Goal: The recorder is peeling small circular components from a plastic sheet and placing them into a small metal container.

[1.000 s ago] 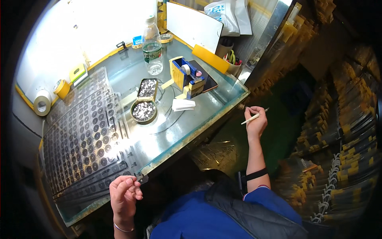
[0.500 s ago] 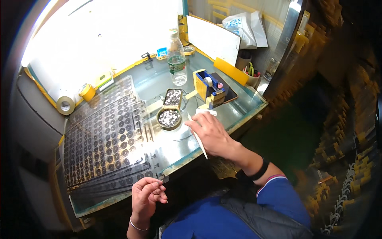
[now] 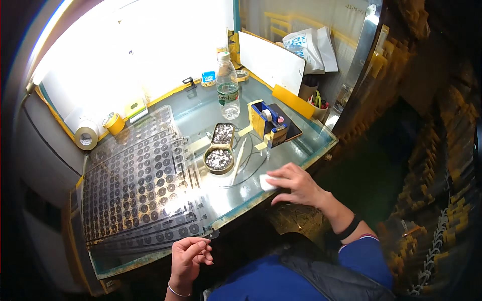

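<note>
My left hand (image 3: 190,258) is in a pinch at the front edge of the glass-topped table, a small flat dark piece (image 3: 214,234) at its fingertips. Farther right, my right hand (image 3: 297,186) has its fingertips on a small white pad (image 3: 266,182), which it grips near the table's front edge; the fingers partly cover the pad. A thin white stick (image 3: 239,160) lies on the glass beside a round tin (image 3: 219,172) of small silvery bits. Behind that tin is a rectangular tin (image 3: 223,134) with similar contents.
Clear sheets (image 3: 145,185) with rows of dark discs cover the table's left side. A water bottle (image 3: 228,95) and a blue tape dispenser (image 3: 266,120) stand behind the tins. Tape rolls (image 3: 87,136) sit at the back left, below a bright panel (image 3: 135,45).
My right hand has let go of the white stick, now lying by the round tin, and moved right and nearer. The white pad has come nearer with it. My left hand keeps its pinch.
</note>
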